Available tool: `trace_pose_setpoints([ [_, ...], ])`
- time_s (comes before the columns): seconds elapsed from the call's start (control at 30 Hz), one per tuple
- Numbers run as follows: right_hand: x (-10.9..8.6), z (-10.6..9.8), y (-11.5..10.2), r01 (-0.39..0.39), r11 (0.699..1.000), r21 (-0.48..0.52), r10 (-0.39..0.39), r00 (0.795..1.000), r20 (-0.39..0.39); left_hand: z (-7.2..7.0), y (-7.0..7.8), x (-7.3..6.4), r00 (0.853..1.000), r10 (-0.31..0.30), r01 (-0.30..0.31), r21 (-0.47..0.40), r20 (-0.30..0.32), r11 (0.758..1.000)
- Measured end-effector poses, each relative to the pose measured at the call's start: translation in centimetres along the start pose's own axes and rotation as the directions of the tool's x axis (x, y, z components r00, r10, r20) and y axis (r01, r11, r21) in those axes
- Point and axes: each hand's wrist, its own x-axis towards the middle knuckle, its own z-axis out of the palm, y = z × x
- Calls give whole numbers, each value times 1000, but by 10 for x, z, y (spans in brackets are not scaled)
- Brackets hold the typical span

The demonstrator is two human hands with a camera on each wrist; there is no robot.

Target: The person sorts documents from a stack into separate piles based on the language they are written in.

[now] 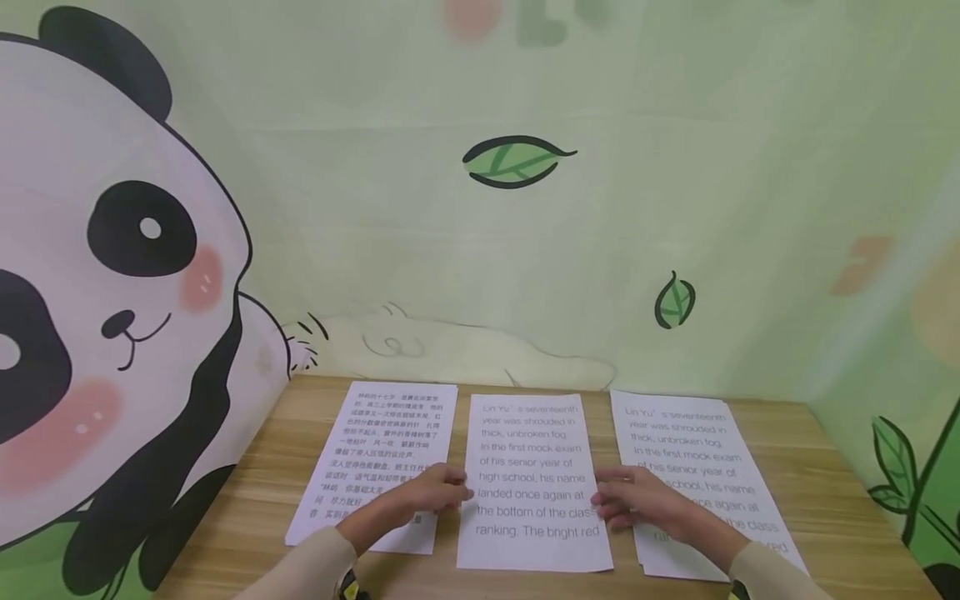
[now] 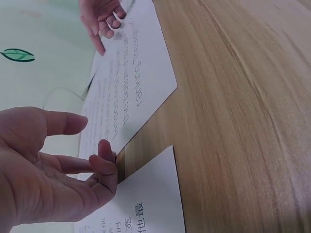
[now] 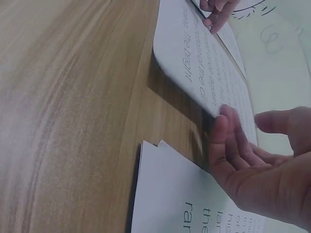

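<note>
A printed English sheet (image 1: 528, 546) lies in the middle of the wooden table. My left hand (image 1: 431, 492) is by its left edge, above the gap beside the Chinese-text sheet (image 1: 375, 529). In the left wrist view its fingers bend loosely and the thumb stands apart. At the right edge of the middle sheet, the fingertips of my right hand (image 3: 262, 160) touch the paper from the side and below. That edge is raised slightly, with a shadow under it. The right thumb stays clear of the paper.
To the right lies a small stack of English sheets (image 1: 675, 562), its pages slightly out of line. The wooden table (image 1: 840, 500) meets a green cloth backdrop (image 1: 375, 208) printed with a panda (image 1: 67, 167) and leaves.
</note>
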Motion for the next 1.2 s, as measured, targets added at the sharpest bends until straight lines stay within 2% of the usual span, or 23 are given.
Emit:
trace_pose_setpoints([
  [0.13,3,0,0,4,1000,-5,-4,998,-66,0,-1,1,1000,-24,24,-12,-5,1000],
  [0.47,2,9,-4,-53,998,26,55,992,-115,0,2,3,999,-35,35,-10,2,999],
  [0.73,-6,6,-10,-5,998,69,11,997,-81,-2,1,6,999,7,-11,-110,-35,994],
  [0.9,-13,4,-19,4,995,98,2,998,-67,-2,1,9,999,-4,-2,-128,-46,992],
  [1.03,-18,2,-23,15,993,115,-9,998,-55,-3,3,9,997,-13,2,-145,-79,989],
  [1.2,-20,-1,-26,9,993,121,1,997,-83,-5,4,9,995,26,-46,-203,-101,978],
])
